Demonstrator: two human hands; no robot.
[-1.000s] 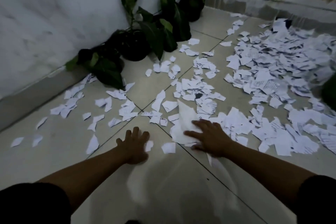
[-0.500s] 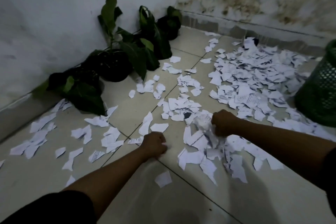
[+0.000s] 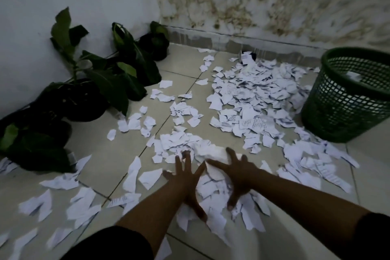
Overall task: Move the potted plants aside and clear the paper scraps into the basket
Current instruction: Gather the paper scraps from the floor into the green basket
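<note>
White paper scraps [image 3: 249, 99] litter the tiled floor, thickest between the middle and the green mesh basket [image 3: 350, 95] at the right, which has some paper inside. Potted plants [image 3: 84, 99] in dark pots stand in a row along the left wall into the corner. My left hand [image 3: 187, 177] lies flat with fingers spread on scraps near the bottom centre. My right hand [image 3: 238, 173], fingers also spread, presses on a small heap of scraps [image 3: 211, 152] right beside it. Neither hand grips anything.
Two walls meet at the far corner; the right one is stained. Loose scraps [image 3: 82, 205] also lie at the lower left, near the nearest plant pot [image 3: 38, 150]. Bare tile shows at the lower right, in front of the basket.
Both hands were fisted over scraps half a second ago; now they lie flat and spread, side by side on the heap. The view has swung right, showing the whole basket.
</note>
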